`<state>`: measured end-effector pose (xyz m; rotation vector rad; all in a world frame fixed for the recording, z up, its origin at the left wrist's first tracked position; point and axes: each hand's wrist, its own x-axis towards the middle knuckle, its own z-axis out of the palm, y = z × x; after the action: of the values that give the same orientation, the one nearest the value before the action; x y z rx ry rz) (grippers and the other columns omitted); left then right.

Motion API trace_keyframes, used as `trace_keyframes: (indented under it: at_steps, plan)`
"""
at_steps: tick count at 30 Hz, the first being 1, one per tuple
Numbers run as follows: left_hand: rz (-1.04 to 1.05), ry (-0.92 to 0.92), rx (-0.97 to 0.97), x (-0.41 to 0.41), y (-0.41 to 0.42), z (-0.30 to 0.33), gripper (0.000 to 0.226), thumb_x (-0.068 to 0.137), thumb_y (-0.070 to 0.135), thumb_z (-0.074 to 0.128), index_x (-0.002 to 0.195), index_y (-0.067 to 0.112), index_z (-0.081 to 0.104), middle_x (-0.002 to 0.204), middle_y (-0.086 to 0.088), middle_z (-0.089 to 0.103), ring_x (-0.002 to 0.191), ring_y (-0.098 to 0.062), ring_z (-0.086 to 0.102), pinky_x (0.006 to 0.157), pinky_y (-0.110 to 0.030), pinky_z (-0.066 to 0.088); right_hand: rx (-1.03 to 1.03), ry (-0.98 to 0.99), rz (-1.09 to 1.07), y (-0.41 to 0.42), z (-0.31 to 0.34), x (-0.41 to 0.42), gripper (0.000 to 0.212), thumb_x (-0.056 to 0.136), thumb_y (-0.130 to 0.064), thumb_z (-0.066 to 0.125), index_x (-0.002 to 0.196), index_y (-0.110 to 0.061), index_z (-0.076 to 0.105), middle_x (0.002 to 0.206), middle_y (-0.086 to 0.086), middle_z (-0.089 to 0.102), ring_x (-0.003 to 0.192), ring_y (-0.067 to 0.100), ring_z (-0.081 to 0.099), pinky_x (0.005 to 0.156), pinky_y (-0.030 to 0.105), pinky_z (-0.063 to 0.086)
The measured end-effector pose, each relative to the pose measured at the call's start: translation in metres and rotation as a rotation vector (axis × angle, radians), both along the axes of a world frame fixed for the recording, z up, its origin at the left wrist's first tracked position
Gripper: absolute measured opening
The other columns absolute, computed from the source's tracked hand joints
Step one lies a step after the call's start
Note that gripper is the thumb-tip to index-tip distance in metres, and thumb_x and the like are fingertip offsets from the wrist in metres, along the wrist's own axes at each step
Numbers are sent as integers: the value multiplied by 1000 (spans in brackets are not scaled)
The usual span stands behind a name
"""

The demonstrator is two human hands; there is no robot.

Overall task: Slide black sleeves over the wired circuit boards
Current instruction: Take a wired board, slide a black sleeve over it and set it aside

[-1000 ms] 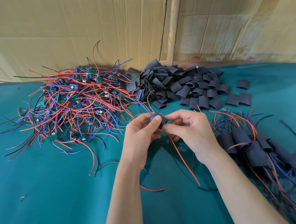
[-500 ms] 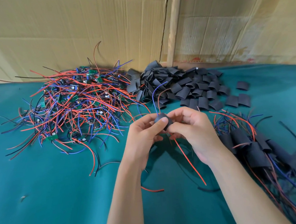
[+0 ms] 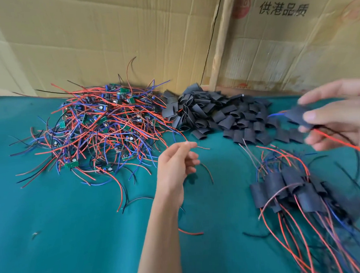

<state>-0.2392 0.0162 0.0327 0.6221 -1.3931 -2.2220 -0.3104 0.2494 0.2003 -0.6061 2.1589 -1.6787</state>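
At the far left, on the green cloth (image 3: 54,241), lies the supply heap of bare wired circuit boards (image 3: 102,129): small green boards tangled in red, blue and black leads, all still unsleeved. Just to its right, touching its edge, sits the pile of empty black sleeves (image 3: 220,116), short flattened tubes stacked against the cardboard backing (image 3: 104,35).

In front of the place where the two piles meet hovers the left hand (image 3: 174,166). Its fingers are loosely curled, thumb and forefinger close together at the tip. A thin wire end shows beside the fingertips, but whether the hand pinches it or merely hangs over it cannot be told; it looks empty and free.

Further right, low on the cloth, lies the batch of finished pieces (image 3: 293,190), boards already covered by sleeves with their leads trailing toward the near edge.

At the far right, raised above that batch and blurred, the right hand (image 3: 339,118) pinches a sleeved board (image 3: 299,115) between thumb and fingers; a blue lead pokes out of one end and a red lead (image 3: 345,144) runs out of the other, under the palm.

Judged from this, one sleeving is complete and the step in hand is setting the piece aside. The next move calls for dropping it onto the finished batch, then having the free hand draw a single board from the tangle without dragging its neighbours, and picking one sleeve to open.
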Motion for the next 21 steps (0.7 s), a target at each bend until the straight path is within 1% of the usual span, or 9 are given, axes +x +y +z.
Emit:
trace_keyframes:
  at_steps: [2,4,5,6,8,10,13,17,21]
  plan:
    - [51,-38,-2,-3,0,-2,15,97,7,55,98,5,70,66,-2,58,57,-13,57,53,-19,44,188,-12,-46,25,0,-6,58,29,-32,96,83,-28,77,67,20,73,47,29,70,42,31,56]
    - [59,-59,-15,-4,1,-3,17,95,2,53,97,3,69,63,0,59,56,-13,57,52,-18,45,401,73,-131,46,-21,-18,44,50,-30,92,90,-36,74,70,13,75,53,27,73,44,33,58]
    - [59,-66,-25,-5,1,-3,19,94,0,51,97,3,69,62,1,60,56,-13,57,52,-18,46,523,144,-116,54,-41,-25,43,58,-37,92,95,-42,71,70,6,76,57,22,74,48,35,60]
    - [58,-72,-33,-5,2,-4,21,94,-1,50,97,2,70,62,1,61,56,-13,57,52,-18,46,665,211,-82,66,-64,-32,49,59,-54,91,102,-47,68,71,-5,77,59,13,73,53,35,62]
    - [60,-81,-39,-5,2,-4,22,94,-2,48,98,2,70,64,0,61,57,-13,57,53,-19,47,855,393,-115,83,-104,-48,63,51,-80,73,108,-55,62,70,-28,71,59,-3,69,59,34,61]
    - [66,-84,-41,-6,2,-4,21,94,-1,49,97,2,70,64,0,61,57,-13,57,54,-19,47,850,484,-194,85,-114,-58,67,46,-84,65,107,-57,61,75,-37,68,61,-1,70,58,34,59]
    - [61,-89,-62,-5,3,-3,21,94,-1,49,95,3,69,66,-1,60,57,-12,57,54,-18,47,797,548,-195,39,-85,-46,49,52,-78,64,98,-59,61,79,-27,71,74,6,71,66,34,58]
    - [55,-87,-76,-3,4,-1,22,93,-2,49,90,7,68,64,0,60,57,-12,57,53,-17,47,669,626,81,-79,-35,0,36,63,-67,63,93,-48,69,80,-33,70,71,-11,66,69,18,48]
    - [69,-91,-63,-3,3,2,21,92,-2,49,88,9,67,64,-1,60,57,-14,56,54,-19,47,702,682,329,-179,-42,3,6,84,-26,71,88,-28,76,84,-8,74,88,14,69,79,25,52]
